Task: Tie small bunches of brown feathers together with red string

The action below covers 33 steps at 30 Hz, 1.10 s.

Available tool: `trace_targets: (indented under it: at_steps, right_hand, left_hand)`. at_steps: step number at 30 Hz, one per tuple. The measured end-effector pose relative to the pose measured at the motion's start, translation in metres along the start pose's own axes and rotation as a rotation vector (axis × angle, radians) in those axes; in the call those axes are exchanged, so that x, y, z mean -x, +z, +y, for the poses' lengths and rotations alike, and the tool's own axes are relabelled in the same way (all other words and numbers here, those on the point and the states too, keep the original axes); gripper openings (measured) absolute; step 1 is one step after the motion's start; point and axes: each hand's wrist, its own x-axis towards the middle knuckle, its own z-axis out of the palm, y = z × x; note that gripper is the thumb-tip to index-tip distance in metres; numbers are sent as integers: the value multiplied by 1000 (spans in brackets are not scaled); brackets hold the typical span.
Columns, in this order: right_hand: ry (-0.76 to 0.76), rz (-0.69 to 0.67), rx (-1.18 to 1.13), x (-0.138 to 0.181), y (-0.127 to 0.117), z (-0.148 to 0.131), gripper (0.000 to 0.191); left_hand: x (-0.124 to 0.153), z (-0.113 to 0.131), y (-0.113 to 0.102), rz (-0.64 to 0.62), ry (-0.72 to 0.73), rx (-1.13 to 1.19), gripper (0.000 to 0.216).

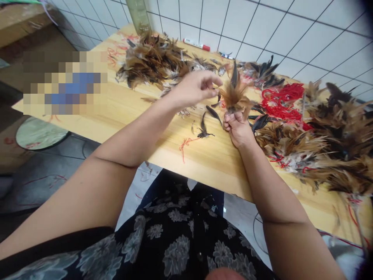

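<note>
My right hand (237, 126) is closed around the base of a small bunch of brown feathers (235, 95), held upright above the wooden table (122, 105). My left hand (196, 87) hovers just left of the bunch, fingers pinched together at the feathers' edge. What the pinch holds is too small to make out. A few loose dark feathers (207, 124) lie on the table below my hands.
A large heap of brown feathers (153, 60) sits at the back left, another heap (329, 144) at the right. Red string (281, 102) is piled behind my right hand. A red-capped marker (196, 44) lies by the tiled wall. A round stool (39, 133) stands left.
</note>
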Motion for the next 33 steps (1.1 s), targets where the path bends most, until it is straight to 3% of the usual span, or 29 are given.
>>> trace_targets:
  at_steps: [3, 5, 9, 12, 14, 17, 20, 25, 30, 33]
  right_hand:
    - [32, 35, -42, 0, 4, -5, 61]
    - [65, 91, -74, 2, 9, -10, 53]
    - [161, 185, -120, 6, 21, -25, 41]
    - [207, 224, -140, 7, 25, -33, 45]
    - [202, 224, -134, 7, 25, -34, 44]
    - [183, 195, -99, 5, 21, -30, 40]
    - [170, 185, -101, 3, 18, -25, 39]
    - [139, 146, -71, 1, 15, -20, 43]
    - [173, 182, -102, 2, 21, -24, 38]
    - [199, 221, -118, 4, 25, -27, 40]
  left_hand:
    - [6, 17, -45, 185, 39, -451, 28]
    - [13, 13, -68, 209, 0, -670, 17]
    - [30, -22, -91, -2, -242, -846, 14]
    - [41, -49, -95, -89, -227, -797, 10]
    - [48, -57, -91, -64, -186, -739, 7]
    - [54, -58, -80, 19, -83, -648, 11]
    - [52, -56, -68, -10, -2, -558, 24]
    - [32, -65, -59, -50, -71, -354, 13]
    - [12, -68, -68, -40, -133, -650, 20]
    - [9, -70, -78, -51, -187, -650, 25]
